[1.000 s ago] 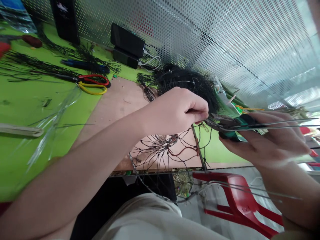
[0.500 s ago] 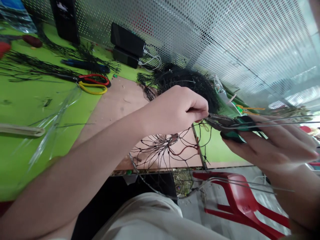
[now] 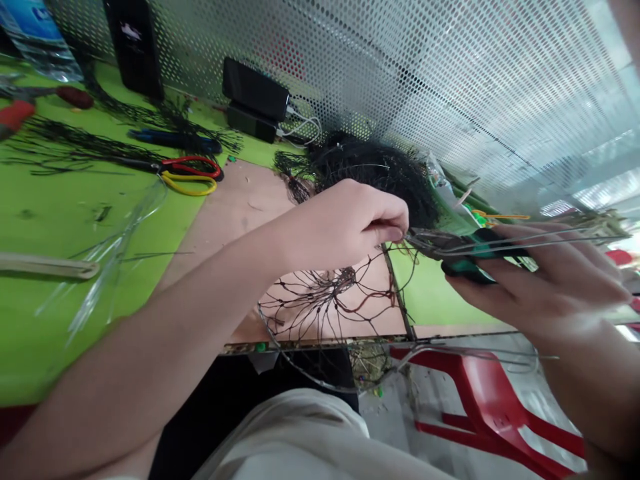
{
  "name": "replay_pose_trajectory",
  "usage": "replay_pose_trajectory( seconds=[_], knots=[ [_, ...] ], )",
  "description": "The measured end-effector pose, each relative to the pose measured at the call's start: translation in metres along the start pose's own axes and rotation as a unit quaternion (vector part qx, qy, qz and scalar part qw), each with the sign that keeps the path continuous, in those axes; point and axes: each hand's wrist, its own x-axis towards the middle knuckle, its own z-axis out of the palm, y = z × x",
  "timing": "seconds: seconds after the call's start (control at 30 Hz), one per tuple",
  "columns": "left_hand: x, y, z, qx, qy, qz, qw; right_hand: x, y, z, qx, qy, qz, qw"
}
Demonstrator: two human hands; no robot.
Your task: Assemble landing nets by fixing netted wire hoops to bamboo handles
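**Light netted wire hoop, pinched just off the nose of the pliers**

In the head view, the netted wire hoop looks light, a springy frame with soft, slack mesh tied across it. The rim should bend under firm pressure and spring back a little, while the knotted cords would probably give, snag or pull out of shape if tugged. The best place to take hold seems to be the wire rim, close to the pliers, rather than the mesh. The long, thin wire ends look whippy and may flick about; the bare metal could be slippery between fingertips.

The left grip is just beside the nose of the pliers, thumb and forefinger pressed together in what appears to be a pinch on the upper edge of the hoop; the exact bit of wire is hidden by the fingers. The right grip is closed round the handles of the pliers, with the wire ends running alongside it. From the pliers, the mesh spreads down and to the left, beneath the left grip and over the near edge of the worktop, and the lower rim curves past that edge, well below the pliers.
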Motion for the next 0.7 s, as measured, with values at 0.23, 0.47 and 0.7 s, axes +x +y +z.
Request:
replay_pose_trajectory(
  seconds=[0.23, 0.47, 0.7],
  knots=[
    [-0.005, 0.000, -0.002, 0.034, -0.014, -0.019, 0.999, -0.008, -0.005, 0.008, -0.003, 0.019, -0.035, 0.999],
    [-0.005, 0.004, -0.011, 0.062, -0.055, -0.043, 0.996, -0.033, -0.004, 0.011, 0.107, 0.032, 0.145, 0.983],
    [0.003, 0.013, -0.028, 0.025, 0.047, -0.059, 0.997, -0.055, -0.006, -0.005, 0.197, 0.022, 0.399, 0.895]
  ],
)
